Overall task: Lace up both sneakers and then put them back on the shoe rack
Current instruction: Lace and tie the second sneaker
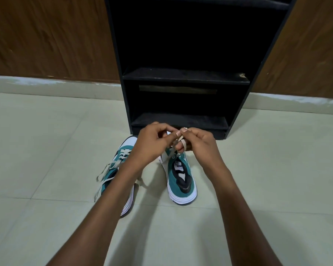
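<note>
Two teal and white sneakers stand on the floor in front of a black shoe rack [185, 76]. The right sneaker [181, 181] points at the rack, and its beige lace [182, 141] is pulled up above the tongue. My left hand [150, 144] and my right hand [198, 141] meet over that shoe's front, both pinching the lace, which wraps around my right fingers. The left sneaker [121, 160] lies partly under my left forearm, its beige lace [104, 173] loose and trailing onto the tiles.
The rack has two low shelves, both bare, its bottom shelf [181, 120] just behind my hands. Pale floor tiles [46, 150] spread all around. A brown wooden wall [46, 35] runs behind the rack on both sides.
</note>
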